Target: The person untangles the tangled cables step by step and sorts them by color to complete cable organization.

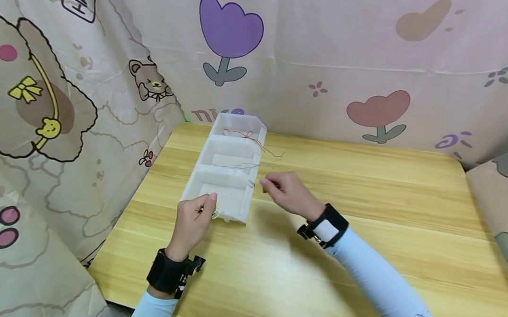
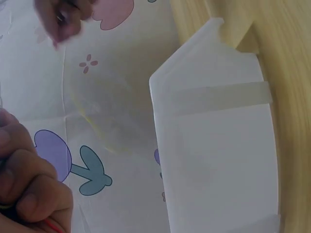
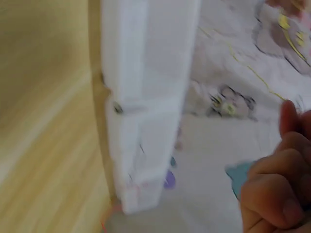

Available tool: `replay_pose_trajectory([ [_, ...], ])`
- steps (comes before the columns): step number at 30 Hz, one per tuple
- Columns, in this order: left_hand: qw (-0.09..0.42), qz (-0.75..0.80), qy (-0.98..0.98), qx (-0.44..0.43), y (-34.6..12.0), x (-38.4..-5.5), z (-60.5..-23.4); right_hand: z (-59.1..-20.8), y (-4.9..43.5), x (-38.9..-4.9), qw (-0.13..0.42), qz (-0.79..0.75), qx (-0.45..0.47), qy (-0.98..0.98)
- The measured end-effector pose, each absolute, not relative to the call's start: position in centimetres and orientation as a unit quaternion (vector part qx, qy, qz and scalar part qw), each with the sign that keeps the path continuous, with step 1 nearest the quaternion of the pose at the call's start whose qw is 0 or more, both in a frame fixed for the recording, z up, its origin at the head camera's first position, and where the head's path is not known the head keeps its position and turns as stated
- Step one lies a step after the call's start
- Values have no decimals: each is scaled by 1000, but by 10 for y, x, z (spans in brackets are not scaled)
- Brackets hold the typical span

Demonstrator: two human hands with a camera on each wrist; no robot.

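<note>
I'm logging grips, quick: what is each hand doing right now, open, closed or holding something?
Left hand: closed, holding a red strand.
Right hand: closed, pinching a yellow strand.

In the head view, the word "nice" (image 1: 204, 115) is printed on the floral fabric backdrop (image 1: 298, 102), left of centre in the upper half of the frame, below a purple tulip print (image 1: 232, 29). Its lowercase letters start in a brownish tone and end in purple; their lower part is covered. At the upper left, a black-outlined bubble (image 1: 80, 7) on the cartoon-print fabric (image 1: 112, 23) bears slanted black lettering starting with "H", then probably "a"; the top edge cuts off the rest.
</note>
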State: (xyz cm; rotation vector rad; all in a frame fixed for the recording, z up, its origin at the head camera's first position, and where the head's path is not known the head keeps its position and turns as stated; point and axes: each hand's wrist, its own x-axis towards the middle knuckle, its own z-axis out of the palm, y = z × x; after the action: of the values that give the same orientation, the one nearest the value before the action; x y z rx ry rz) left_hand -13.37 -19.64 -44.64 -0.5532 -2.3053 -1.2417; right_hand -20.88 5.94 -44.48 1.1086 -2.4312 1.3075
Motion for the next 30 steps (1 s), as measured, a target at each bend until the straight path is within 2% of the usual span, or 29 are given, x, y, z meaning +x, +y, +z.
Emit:
replay_pose_trajectory([
  [4,223,-461,-832,-212,-196,-130,-449,-457,33,-215,35,403,384,-830],
  [8,218,-458,-832,-225,-194,-129,-448,-463,12,-218,18,377,396,-837],
  [15,232,-454,-825,-243,-186,-126,-436,-471,-12,-223,41,319,416,-851],
  [21,223,-464,-817,-259,-173,-121,-416,-480,-21,-222,58,299,423,-853],
  [30,209,-466,-818,-266,-168,-123,-418,-479,-22,-218,81,239,412,-876],
])
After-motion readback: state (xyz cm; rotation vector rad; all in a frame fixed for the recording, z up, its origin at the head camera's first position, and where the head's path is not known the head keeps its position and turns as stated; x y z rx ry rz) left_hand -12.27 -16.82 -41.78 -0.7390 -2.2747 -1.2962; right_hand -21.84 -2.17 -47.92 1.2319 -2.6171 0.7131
